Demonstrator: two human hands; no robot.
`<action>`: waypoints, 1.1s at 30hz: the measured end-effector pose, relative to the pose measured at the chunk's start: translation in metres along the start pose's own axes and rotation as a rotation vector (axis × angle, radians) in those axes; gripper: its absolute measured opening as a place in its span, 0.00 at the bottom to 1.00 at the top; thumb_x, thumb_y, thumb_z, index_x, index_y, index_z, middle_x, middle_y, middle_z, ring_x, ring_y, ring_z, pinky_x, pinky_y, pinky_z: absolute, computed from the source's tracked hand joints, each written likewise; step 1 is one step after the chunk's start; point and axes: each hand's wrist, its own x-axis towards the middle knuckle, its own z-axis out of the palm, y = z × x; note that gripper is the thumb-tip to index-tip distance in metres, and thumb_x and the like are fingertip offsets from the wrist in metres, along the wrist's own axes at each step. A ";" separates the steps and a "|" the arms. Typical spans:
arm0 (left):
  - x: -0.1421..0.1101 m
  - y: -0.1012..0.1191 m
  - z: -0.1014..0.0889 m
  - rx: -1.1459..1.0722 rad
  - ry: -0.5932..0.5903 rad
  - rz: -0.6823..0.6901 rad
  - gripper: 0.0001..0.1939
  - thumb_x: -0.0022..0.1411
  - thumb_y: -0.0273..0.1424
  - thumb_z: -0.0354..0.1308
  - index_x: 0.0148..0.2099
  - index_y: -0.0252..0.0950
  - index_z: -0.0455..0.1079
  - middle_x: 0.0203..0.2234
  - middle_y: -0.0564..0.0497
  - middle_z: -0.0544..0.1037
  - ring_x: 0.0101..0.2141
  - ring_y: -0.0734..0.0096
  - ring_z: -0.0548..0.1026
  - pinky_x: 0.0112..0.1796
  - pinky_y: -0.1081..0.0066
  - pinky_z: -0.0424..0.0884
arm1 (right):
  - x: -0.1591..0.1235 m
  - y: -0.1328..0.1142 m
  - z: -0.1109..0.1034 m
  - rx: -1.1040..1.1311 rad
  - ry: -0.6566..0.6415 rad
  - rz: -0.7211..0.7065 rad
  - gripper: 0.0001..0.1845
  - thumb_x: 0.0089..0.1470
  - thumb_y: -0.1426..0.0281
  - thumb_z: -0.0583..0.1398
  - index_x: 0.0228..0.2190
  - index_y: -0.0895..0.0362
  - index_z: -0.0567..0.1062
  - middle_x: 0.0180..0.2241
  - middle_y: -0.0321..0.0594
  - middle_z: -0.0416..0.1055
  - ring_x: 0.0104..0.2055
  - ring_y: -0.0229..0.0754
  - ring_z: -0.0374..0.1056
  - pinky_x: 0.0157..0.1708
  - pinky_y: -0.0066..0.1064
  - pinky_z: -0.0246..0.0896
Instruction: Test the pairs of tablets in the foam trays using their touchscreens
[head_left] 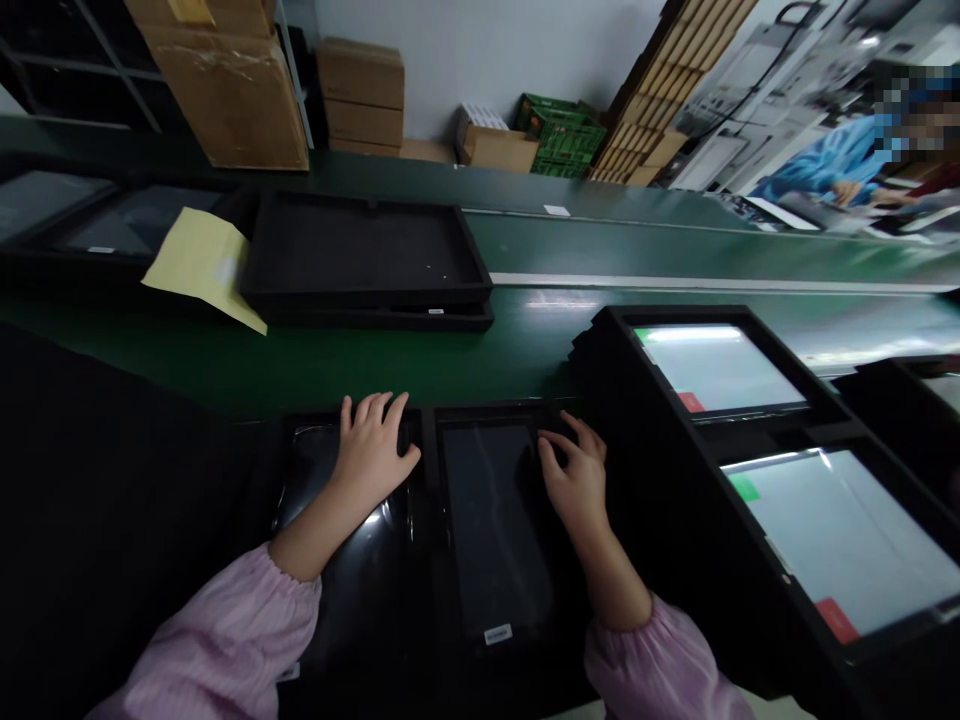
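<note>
My left hand (369, 450) lies over the upper part of a dark glossy flat panel (360, 580) that sits in a black tray compartment. Its fingers are spread, with the fingertips by the tray's far edge. In the compartment to the right lies a second dark panel (495, 530), with a small white label (498, 634) at its near end. At that panel's upper right corner is my right hand (581, 475), thumb and forefinger tips pinched together. Whatever they hold, if anything, is too small to make out. Clear film seems to cover the left panel.
Stacked black trays (652, 480) on the right hold white-faced panels (847, 540) with red and green tabs. Another black tray (367, 245) stands across the green bench (540, 340), beside a yellow sheet (199, 265). Cardboard boxes (360, 95) and green crates (562, 130) are behind. A person in blue (825, 160) works far right.
</note>
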 end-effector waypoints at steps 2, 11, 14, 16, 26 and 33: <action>0.000 0.001 -0.001 0.007 -0.004 -0.004 0.31 0.60 0.33 0.55 0.65 0.30 0.64 0.59 0.36 0.71 0.61 0.45 0.65 0.65 0.40 0.46 | 0.000 0.000 0.001 0.003 0.005 0.003 0.19 0.58 0.59 0.55 0.34 0.56 0.82 0.54 0.51 0.72 0.58 0.56 0.62 0.58 0.55 0.58; 0.002 0.006 -0.006 0.027 -0.044 -0.020 0.31 0.60 0.33 0.56 0.65 0.29 0.64 0.57 0.34 0.72 0.60 0.44 0.66 0.65 0.40 0.49 | 0.000 0.002 0.000 0.007 -0.015 0.016 0.19 0.58 0.58 0.56 0.41 0.56 0.80 0.54 0.52 0.70 0.57 0.55 0.64 0.57 0.54 0.60; 0.002 0.007 -0.007 0.028 -0.045 -0.028 0.31 0.60 0.31 0.56 0.65 0.28 0.64 0.57 0.34 0.72 0.60 0.44 0.66 0.65 0.40 0.48 | 0.001 0.002 0.000 0.010 -0.020 0.014 0.19 0.58 0.58 0.56 0.41 0.56 0.80 0.54 0.52 0.69 0.57 0.55 0.64 0.57 0.53 0.60; 0.002 0.007 -0.007 0.032 -0.044 -0.031 0.31 0.60 0.31 0.56 0.65 0.29 0.64 0.57 0.34 0.72 0.60 0.44 0.66 0.65 0.40 0.48 | 0.001 0.003 0.000 0.013 -0.024 0.015 0.19 0.58 0.58 0.56 0.42 0.56 0.80 0.55 0.52 0.69 0.57 0.55 0.64 0.57 0.54 0.60; 0.004 0.009 -0.006 0.046 -0.030 -0.023 0.28 0.60 0.28 0.53 0.63 0.27 0.67 0.55 0.32 0.73 0.57 0.41 0.68 0.62 0.38 0.52 | 0.002 0.004 -0.001 0.028 -0.037 0.039 0.19 0.56 0.59 0.57 0.41 0.56 0.80 0.54 0.52 0.69 0.57 0.56 0.64 0.58 0.53 0.59; 0.003 0.001 0.000 -0.084 -0.007 -0.031 0.26 0.63 0.35 0.53 0.62 0.33 0.66 0.55 0.36 0.74 0.58 0.47 0.68 0.64 0.40 0.48 | 0.003 0.004 -0.001 0.057 -0.054 0.049 0.20 0.56 0.59 0.56 0.42 0.57 0.79 0.54 0.52 0.67 0.57 0.55 0.63 0.58 0.53 0.59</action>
